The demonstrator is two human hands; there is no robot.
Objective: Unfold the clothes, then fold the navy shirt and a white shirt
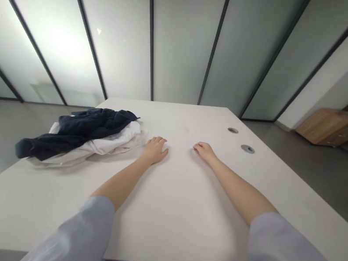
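Presently, your left hand [156,150] lies palm down on the white tabletop [174,224], fingers close together and gently arched, pinching nothing. Your right hand [204,152] rests likewise, palm down and empty, with its fingers closed up and their tips on the surface. Neither hand appears to bear load; the pose reads as a resting position. At your ten o'clock sits a bunched navy garment [83,133] lying over a crumpled white cloth [109,146]. The white cloth's edge is just beside your left hand; contact cannot be confirmed. That placement likely keeps the heap within easy reach of that hand. Your pale grey sleeves [282,260] end short of the wrists, leaving both forearms bare, which would keep the cuffs off the cloth. Two cable grommets [247,148] are set in the tabletop at one o'clock. A wooden cabinet [334,128] stands on the floor at two o'clock.
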